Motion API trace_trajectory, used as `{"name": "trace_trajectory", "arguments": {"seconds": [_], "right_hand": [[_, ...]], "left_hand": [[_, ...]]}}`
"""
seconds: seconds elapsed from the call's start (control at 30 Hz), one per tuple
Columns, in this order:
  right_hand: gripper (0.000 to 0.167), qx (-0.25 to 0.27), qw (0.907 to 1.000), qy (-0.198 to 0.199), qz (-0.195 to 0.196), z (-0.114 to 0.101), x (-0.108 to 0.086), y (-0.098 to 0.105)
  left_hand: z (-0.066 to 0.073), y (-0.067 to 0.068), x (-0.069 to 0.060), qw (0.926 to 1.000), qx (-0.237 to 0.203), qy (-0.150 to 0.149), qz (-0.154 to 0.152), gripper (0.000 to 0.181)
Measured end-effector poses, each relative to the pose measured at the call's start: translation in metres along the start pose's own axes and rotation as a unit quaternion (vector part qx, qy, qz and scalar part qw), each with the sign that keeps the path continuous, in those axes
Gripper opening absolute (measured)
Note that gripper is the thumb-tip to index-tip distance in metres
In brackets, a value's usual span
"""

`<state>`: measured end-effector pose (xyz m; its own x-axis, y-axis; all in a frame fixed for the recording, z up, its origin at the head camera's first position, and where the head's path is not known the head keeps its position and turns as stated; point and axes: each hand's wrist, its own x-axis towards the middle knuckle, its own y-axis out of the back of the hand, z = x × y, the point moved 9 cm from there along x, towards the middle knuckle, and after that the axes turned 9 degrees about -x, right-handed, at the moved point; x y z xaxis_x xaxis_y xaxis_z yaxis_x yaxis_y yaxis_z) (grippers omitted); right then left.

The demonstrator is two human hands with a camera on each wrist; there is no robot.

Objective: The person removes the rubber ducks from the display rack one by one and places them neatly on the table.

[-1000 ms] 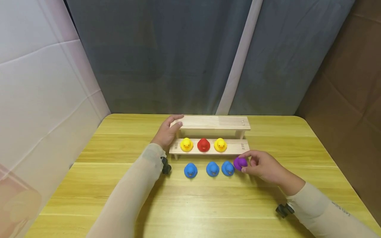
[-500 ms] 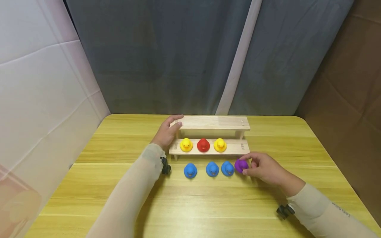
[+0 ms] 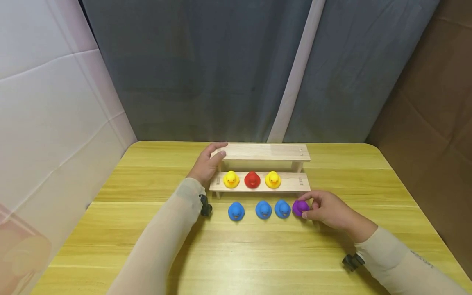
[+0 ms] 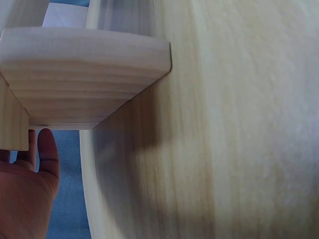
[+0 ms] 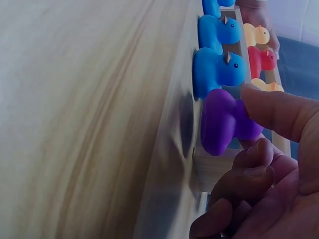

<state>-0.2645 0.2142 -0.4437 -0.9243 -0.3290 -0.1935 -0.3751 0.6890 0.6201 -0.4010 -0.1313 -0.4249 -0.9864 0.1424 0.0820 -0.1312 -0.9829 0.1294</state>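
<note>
In the head view the right hand point(image 3: 328, 209) pinches a purple duck point(image 3: 300, 208) between thumb and fingers, at the right end of a row of three blue ducks point(image 3: 282, 209). The right wrist view shows the purple duck point(image 5: 224, 122) beside a blue duck point(image 5: 217, 72), tilted in the fingertips. The left hand point(image 3: 207, 164) grips the left end of the upper wooden shelf point(image 3: 262, 152), thumb on top. On the lower shelf point(image 3: 291, 185) sit a yellow duck point(image 3: 231, 179), a red duck point(image 3: 252, 179) and another yellow duck point(image 3: 273, 179).
The wooden table point(image 3: 236, 254) lies under everything. A dark grey curtain point(image 3: 199, 73) hangs behind it, with a pale wall covering point(image 3: 59, 114) on the left and a brown one point(image 3: 435, 102) on the right.
The purple duck and the right hand have moved slightly right and toward the front, away from the nearest blue duck. The left hand holds its place.
</note>
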Motion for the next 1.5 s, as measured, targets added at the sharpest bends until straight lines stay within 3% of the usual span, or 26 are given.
{"name": "trace_trajectory", "arguments": {"seconds": [0.37,0.73,0.93,1.03,1.17,1.5], "right_hand": [[0.042,-0.007,0.9999,-0.014,-0.001,0.002,0.000,-0.002],[0.043,-0.016,0.9995,-0.026,0.000,0.005,-0.001,-0.004],[0.040,-0.022,0.9995,-0.024,-0.002,0.005,-0.001,-0.005],[0.039,-0.022,0.9994,-0.025,-0.002,0.004,-0.001,-0.005],[0.039,-0.027,0.9992,-0.030,-0.002,0.004,-0.001,-0.005],[0.041,-0.064,0.9972,-0.025,0.030,-0.014,0.000,0.008]], "left_hand": [[0.001,0.000,0.000,0.9999,-0.001,-0.015,-0.003,0.040],[0.002,-0.001,0.000,0.9998,-0.016,-0.008,-0.005,0.043],[0.021,-0.005,-0.011,0.9998,-0.018,0.004,-0.010,0.044],[0.017,-0.004,-0.010,0.9998,-0.015,0.006,-0.007,0.044],[0.001,0.000,0.000,0.9999,-0.014,0.002,-0.001,0.043],[0.001,0.001,-0.001,1.0000,-0.009,-0.001,0.002,0.040]]}}
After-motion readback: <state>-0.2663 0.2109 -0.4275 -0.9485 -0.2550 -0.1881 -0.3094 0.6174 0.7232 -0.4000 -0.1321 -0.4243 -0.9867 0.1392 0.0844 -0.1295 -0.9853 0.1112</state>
